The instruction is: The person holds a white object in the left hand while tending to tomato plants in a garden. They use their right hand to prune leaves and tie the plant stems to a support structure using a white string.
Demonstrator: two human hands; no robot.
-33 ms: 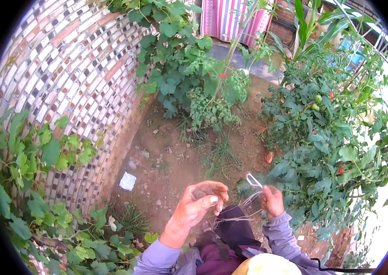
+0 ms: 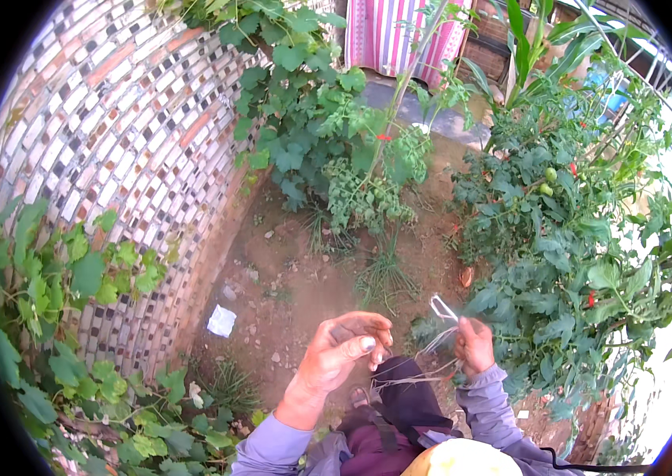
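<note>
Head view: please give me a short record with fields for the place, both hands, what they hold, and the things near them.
Place: garden path of bare soil beside a tiled wall
Left hand: fingers curled, pinching thin pale strings
Right hand: closed on the same strings, a loop standing above it
Near right hand: tomato plants with green and red fruit
Near left hand: white scrap on the soil
Far end: striped cloth

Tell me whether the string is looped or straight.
Looped: the string forms a loop above the right hand; loose strands trail toward the left hand.
</note>
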